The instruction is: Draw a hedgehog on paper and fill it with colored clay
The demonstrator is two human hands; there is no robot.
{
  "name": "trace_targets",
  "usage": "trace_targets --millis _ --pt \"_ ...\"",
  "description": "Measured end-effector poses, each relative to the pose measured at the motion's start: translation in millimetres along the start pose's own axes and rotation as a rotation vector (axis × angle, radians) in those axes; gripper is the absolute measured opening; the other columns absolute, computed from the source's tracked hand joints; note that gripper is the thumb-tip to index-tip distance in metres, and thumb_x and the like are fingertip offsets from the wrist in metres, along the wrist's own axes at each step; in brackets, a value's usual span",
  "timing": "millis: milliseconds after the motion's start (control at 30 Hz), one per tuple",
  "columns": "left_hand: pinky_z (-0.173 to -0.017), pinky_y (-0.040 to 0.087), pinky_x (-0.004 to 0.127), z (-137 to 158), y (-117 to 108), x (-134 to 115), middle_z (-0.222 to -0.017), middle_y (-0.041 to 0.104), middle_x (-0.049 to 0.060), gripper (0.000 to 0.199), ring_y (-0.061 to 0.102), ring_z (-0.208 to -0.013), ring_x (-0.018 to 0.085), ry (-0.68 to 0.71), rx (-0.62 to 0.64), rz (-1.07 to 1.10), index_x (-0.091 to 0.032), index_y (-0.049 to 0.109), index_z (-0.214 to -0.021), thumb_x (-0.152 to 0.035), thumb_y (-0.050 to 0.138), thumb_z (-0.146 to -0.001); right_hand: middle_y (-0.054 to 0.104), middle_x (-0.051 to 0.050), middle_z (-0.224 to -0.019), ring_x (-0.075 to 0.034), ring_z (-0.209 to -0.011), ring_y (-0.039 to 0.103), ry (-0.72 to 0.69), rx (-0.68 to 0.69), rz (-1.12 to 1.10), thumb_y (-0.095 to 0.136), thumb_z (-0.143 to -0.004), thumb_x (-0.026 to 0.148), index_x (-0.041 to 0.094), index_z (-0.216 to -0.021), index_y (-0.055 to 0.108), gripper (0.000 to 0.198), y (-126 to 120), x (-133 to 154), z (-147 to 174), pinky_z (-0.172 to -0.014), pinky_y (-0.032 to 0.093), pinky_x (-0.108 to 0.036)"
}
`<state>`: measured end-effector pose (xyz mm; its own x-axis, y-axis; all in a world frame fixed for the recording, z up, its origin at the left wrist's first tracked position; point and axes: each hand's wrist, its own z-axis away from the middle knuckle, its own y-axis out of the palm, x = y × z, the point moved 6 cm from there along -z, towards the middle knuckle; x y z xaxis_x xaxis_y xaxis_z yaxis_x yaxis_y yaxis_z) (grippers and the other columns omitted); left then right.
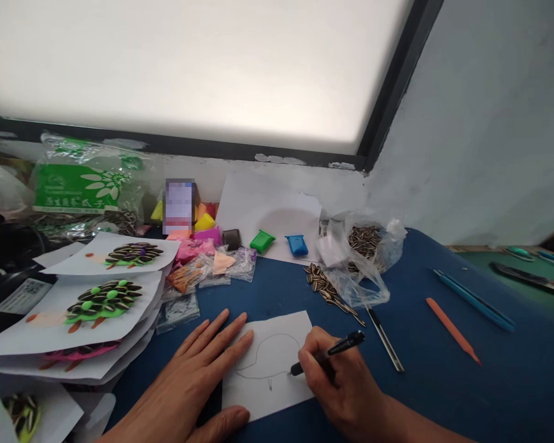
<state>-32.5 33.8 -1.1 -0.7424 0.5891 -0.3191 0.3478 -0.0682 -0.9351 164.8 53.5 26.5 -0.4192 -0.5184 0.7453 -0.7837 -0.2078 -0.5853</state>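
Note:
A small white sheet of paper (pixel 290 394) lies on the blue table before me, with a thin outline of a rounded body with a pointed left end and a short leg mark below it. My left hand (pixel 207 369) rests flat on the sheet's left edge, fingers spread. In my right hand (pixel 337 381) a black pen (pixel 325 355) is gripped, its tip at the lower right of the outline. Just beyond the paper lies a loose pile of striped sunflower seeds (pixel 321 283), beside a clear plastic bag (pixel 373 246) holding more seeds.
Stacked hedgehog pictures of clay and seeds (pixel 106 301) fill the left. Behind are clay packets, green (pixel 262 241) and blue (pixel 297 245), and a seed bag (pixel 87 184). To the right lie a craft knife (pixel 385 338), an orange clay tool (pixel 452 331) and blue tweezers (pixel 473 298).

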Motion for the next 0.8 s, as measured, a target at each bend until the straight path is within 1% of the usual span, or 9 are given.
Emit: trace_targets --millis 233,500,700,800 --pt "-0.111 0.033 0.06 -0.7 -0.5 0.3 -0.161 0.025 0.002 0.075 0.027 -0.144 0.039 0.002 -0.003 0.006 -0.037 0.024 -0.156 -0.051 0.063 -0.093 0.042 0.005 -0.064 -0.009 -0.05 0.039 -0.001 -0.012 0.004 0.04 -0.096 0.02 0.021 -0.075 0.043 0.022 -2.1 0.1 0.9 -0.049 0.033 -0.022" --pt "-0.111 0.034 0.06 -1.1 -1.3 -0.1 -0.16 0.026 0.001 0.075 0.029 -0.143 0.04 0.003 -0.03 0.011 -0.038 0.024 -0.156 -0.052 0.063 -0.093 0.041 0.005 -0.06 -0.01 -0.047 0.038 0.053 0.037 -0.005 0.041 -0.098 0.026 0.021 -0.074 0.045 0.024 1.3 -3.1 0.5 -0.047 0.03 -0.023" --pt "-0.111 0.035 0.06 0.0 0.8 1.0 -0.161 0.024 0.002 0.077 0.028 -0.143 0.04 0.001 -0.002 -0.009 -0.038 0.023 -0.157 -0.052 0.063 -0.093 0.039 0.006 -0.06 -0.009 -0.047 0.038 0.018 0.023 -0.02 0.04 -0.097 0.023 0.021 -0.074 0.043 0.023 -0.4 0.2 -0.2 -0.047 0.031 -0.022" --pt "-0.111 0.034 0.06 0.6 0.0 0.6 -0.161 0.025 0.002 0.076 0.028 -0.144 0.039 -0.003 -0.007 -0.003 -0.038 0.023 -0.156 -0.052 0.063 -0.093 0.039 0.006 -0.06 -0.009 -0.047 0.038 0.035 0.037 -0.016 0.04 -0.096 0.023 0.022 -0.072 0.042 0.024 0.5 -0.3 0.6 -0.048 0.031 -0.022"
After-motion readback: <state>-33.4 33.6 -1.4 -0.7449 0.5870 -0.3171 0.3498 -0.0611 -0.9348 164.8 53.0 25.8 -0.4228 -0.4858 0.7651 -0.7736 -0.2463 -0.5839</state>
